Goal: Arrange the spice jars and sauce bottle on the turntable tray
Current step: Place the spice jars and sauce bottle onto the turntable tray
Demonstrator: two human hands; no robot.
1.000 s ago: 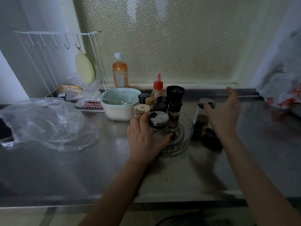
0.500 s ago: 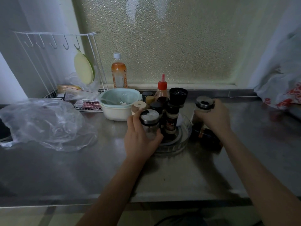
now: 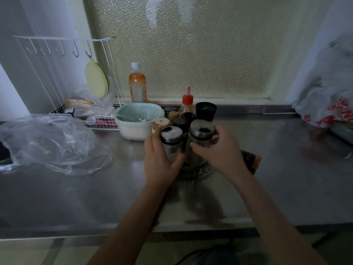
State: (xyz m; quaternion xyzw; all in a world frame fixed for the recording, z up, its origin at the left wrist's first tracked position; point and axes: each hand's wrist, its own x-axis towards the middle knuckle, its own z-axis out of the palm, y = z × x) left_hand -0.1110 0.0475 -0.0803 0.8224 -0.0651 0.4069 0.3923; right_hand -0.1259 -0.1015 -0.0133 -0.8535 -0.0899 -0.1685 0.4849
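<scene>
On the steel counter stands a clear turntable tray [image 3: 203, 170] crowded with spice jars. My left hand [image 3: 160, 161] grips a glass jar with a silver and black lid [image 3: 171, 135] at the tray's front left. My right hand [image 3: 219, 152] holds a second silver-lidded glass jar [image 3: 202, 130] over the tray's front right, close beside the first. Behind them stand a black grinder [image 3: 206, 110], a sauce bottle with a red cap [image 3: 187, 104], a beige-lidded jar [image 3: 161, 122] and several dark-lidded jars. A dark packet or bottle [image 3: 251, 161] lies on the counter right of the tray, partly hidden by my right wrist.
A mint bowl stacked in a white one [image 3: 136, 121] stands left of the tray. Further left lie a crumpled clear plastic bag [image 3: 47, 142] and a white wire rack [image 3: 63, 77]. An orange drink bottle [image 3: 137, 85] stands at the window. A white bag [image 3: 328, 104] sits far right.
My right hand took hold of the silver-lidded jar right of the tray, lifted it and carried it left over the tray. My left hand shifted its jar leftward along the tray's front.
</scene>
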